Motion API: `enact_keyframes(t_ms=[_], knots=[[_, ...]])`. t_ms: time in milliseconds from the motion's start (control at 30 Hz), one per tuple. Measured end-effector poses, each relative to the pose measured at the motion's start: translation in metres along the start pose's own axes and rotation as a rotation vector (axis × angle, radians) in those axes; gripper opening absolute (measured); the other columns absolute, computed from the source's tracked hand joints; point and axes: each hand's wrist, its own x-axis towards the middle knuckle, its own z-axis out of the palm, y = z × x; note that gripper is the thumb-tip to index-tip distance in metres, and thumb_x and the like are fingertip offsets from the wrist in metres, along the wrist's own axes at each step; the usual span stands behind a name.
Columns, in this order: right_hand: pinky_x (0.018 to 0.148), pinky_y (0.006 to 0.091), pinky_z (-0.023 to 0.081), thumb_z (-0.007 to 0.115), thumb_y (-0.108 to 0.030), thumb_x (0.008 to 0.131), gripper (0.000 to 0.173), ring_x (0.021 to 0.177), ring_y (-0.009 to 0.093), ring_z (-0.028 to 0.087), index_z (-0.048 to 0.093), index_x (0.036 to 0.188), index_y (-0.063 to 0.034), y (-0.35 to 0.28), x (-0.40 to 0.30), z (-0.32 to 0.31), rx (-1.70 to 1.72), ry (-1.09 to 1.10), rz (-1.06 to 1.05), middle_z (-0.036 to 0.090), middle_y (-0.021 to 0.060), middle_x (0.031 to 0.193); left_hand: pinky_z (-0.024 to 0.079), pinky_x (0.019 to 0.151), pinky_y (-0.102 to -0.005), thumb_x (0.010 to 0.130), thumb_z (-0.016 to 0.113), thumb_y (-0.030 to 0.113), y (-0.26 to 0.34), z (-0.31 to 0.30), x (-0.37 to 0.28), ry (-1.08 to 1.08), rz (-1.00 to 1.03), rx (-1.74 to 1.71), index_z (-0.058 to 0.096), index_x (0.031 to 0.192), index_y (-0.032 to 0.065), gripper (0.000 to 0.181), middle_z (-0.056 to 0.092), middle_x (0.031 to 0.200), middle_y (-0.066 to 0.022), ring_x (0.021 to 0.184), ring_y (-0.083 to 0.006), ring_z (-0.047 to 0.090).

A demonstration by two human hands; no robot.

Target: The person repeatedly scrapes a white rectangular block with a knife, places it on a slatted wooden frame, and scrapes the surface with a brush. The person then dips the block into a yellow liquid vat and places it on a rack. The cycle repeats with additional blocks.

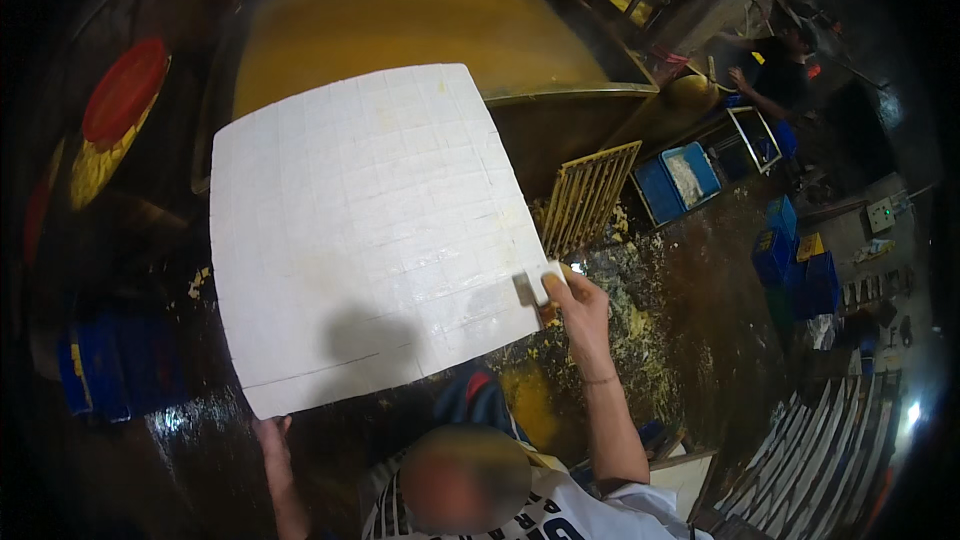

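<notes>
Before me lies a broad white slab [360, 225], scored by a grid of cut lines and resembling tofu; what carries it underneath is hidden. My left hand [271, 435] is at the near left corner, its fingers partly hidden below the edge. At the right edge, near the near right corner, my right hand [581, 307] pinches a small white block [549, 277] between thumb and fingers. A dark gap or shadow shows on the slab just beside that block. The shadow of a head falls across the slab's near part.
Beyond the slab stands a large vat [570, 90] of yellow-brown liquid. To its right are a yellowish slatted rack [592, 195], blue crates [667, 180] and a person [780, 75]. A blue barrel-like container [120, 367] and a red basin [126, 90] stand left. Yellow scraps litter the wet floor [637, 315].
</notes>
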Motion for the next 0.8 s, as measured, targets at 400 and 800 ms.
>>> enact_keyframes(t_ms=[400,800], knots=[[0.097,0.0437,0.051,0.046,-0.030,0.095,0.047,0.111,0.031,0.063,0.059,0.126,0.0030,0.135,0.002,0.057,1.052,0.030,0.155,0.066,0.0140,0.122,0.054,0.094,-0.0417,0.098,0.045,0.036,0.072,0.073,-0.043,-0.453,0.057,-0.952,0.060,0.124,0.0056,0.042,0.065,0.120,-0.0084,0.112,-0.0258,0.063],[0.103,0.0456,0.047,0.045,-0.028,0.093,0.047,0.117,0.031,0.060,0.057,0.128,0.0018,0.057,0.119,0.092,1.138,-0.186,-0.001,0.063,0.0135,0.127,0.048,0.100,-0.0407,0.104,0.041,0.031,0.210,0.148,0.005,-0.586,0.244,-0.803,0.056,0.130,0.0021,0.041,0.063,0.125,-0.0107,0.117,-0.0245,0.059]])
